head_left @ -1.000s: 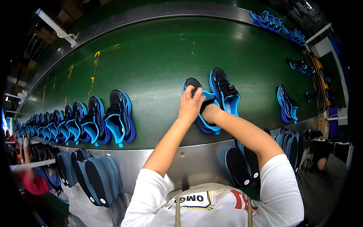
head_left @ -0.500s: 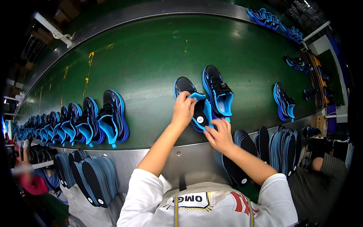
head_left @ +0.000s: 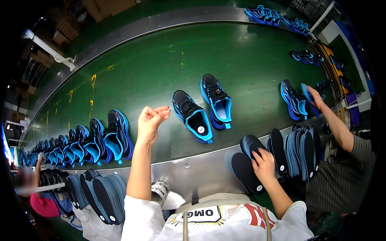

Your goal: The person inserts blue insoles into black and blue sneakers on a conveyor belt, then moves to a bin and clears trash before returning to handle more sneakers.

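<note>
In the middle of the green work surface stand two black and blue sneakers. The left sneaker [head_left: 193, 116] has a black insole with a round white label inside; the right sneaker [head_left: 217, 102] shows a pale inside. My left hand [head_left: 150, 122] hovers left of the pair, fingers loosely bent and a little apart, holding nothing visible. At the near edge, my right hand [head_left: 264, 162] grips the edge of a black insole [head_left: 244, 172], beside a small insole stack [head_left: 249, 141]. Part of the grip is hidden.
A row of sneakers [head_left: 116, 134] runs off left. Insole stacks [head_left: 102, 197] hang at the near edge, with more insoles [head_left: 299, 154] right. A co-worker's hand [head_left: 317, 98] holds a blue item near another sneaker [head_left: 293, 100]. More shoes [head_left: 263, 16] line the far edge.
Both hands have left the left sneaker, whose insole now lies inside. My left hand moved left into the air; my right moved down to the insoles. A co-worker's arm has come in at right.
</note>
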A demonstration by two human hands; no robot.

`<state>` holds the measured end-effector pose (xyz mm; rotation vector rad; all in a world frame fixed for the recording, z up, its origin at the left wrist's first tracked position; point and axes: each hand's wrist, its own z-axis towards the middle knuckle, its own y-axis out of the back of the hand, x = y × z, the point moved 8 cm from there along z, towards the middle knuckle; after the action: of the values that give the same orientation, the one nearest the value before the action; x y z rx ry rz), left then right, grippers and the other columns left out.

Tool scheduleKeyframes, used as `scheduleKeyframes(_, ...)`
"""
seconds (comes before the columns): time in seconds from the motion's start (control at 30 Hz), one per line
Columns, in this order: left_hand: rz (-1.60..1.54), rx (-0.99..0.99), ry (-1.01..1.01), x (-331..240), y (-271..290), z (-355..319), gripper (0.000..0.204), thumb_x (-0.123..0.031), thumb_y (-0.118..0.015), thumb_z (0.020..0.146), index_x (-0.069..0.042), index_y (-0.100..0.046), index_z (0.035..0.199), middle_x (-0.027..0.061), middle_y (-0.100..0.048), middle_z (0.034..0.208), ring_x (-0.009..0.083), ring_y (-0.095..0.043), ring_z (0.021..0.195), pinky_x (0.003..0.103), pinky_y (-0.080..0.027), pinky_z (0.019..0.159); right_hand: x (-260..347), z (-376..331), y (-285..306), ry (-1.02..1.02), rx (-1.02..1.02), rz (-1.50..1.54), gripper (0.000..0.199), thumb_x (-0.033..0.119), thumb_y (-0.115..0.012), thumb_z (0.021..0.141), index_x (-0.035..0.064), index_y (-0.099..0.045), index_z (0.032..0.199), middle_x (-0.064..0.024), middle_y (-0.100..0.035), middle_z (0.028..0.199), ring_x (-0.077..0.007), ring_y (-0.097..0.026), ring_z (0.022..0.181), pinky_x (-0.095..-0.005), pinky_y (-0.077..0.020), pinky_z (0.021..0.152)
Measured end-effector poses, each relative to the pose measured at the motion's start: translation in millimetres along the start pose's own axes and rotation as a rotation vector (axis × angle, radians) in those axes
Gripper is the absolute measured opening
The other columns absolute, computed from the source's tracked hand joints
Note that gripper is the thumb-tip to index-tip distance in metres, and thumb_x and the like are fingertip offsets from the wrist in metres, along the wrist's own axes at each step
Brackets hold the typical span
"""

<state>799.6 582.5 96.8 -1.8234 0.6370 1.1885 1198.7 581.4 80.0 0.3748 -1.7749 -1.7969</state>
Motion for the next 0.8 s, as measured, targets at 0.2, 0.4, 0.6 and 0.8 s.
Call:
scheduleKeyframes(0.2,0.394,0.055,-0.268,10.9,-76.5,37.5,0.019,0.003,-0.047,0.069,-0.004,-0.047,0.086,0.0018,-0.048,0.067,0.0067,-0.041,0.054,0.022,-0.034,0.045,-56.4,-81.3,-11.2,-0.479,0.342,0.163,0.057,0.019,-0.065,0.071,0.0132,-0.044,0.124,-0.0277,-0.038,0.124,-0.0404,-0.041,0.111,-0.0402,-0.0380,0.090)
scheduleKeyframes(0.4,1.485,0.353,-0.547,76.6,-169.4,32.2,0.070,-0.016,-0.062,0.070,-0.011,-0.026,0.129,0.0194,-0.037,0.119,0.0364,-0.051,0.097,0.041,-0.044,0.079,-99.6,-86.2,14.3,-0.528,0.005,0.407,0.048,0.018,-0.062,0.076,0.0048,-0.048,0.120,-0.0294,-0.042,0.120,-0.0380,-0.044,0.111,-0.0384,-0.0363,0.092)
scheduleKeyframes(0.6,1.235,0.271,-0.284,96.7,-159.2,70.3,0.049,-0.034,-0.050,0.083,-0.007,-0.036,0.121,0.0229,-0.058,0.093,0.0399,-0.056,0.083,0.046,-0.044,0.070,-101.4,37.9,93.2,-0.374,-0.164,0.778,0.016,0.008,-0.060,0.078,-0.0052,-0.061,0.087,-0.0097,-0.061,0.085,-0.0121,-0.056,0.075,-0.0234,-0.0440,0.065)
scheduleKeyframes(0.8,1.154,0.268,-0.131,102.2,-155.6,72.8,0.038,-0.042,-0.047,0.083,-0.005,-0.055,0.090,0.0218,-0.059,0.079,0.0395,-0.055,0.081,0.047,-0.043,0.068,-16.0,142.8,25.5,-0.424,0.654,0.987,0.010,0.008,-0.064,0.066,-0.0015,-0.065,0.069,-0.0044,-0.055,0.054,-0.0085,-0.047,0.044,-0.0234,-0.0341,0.039)
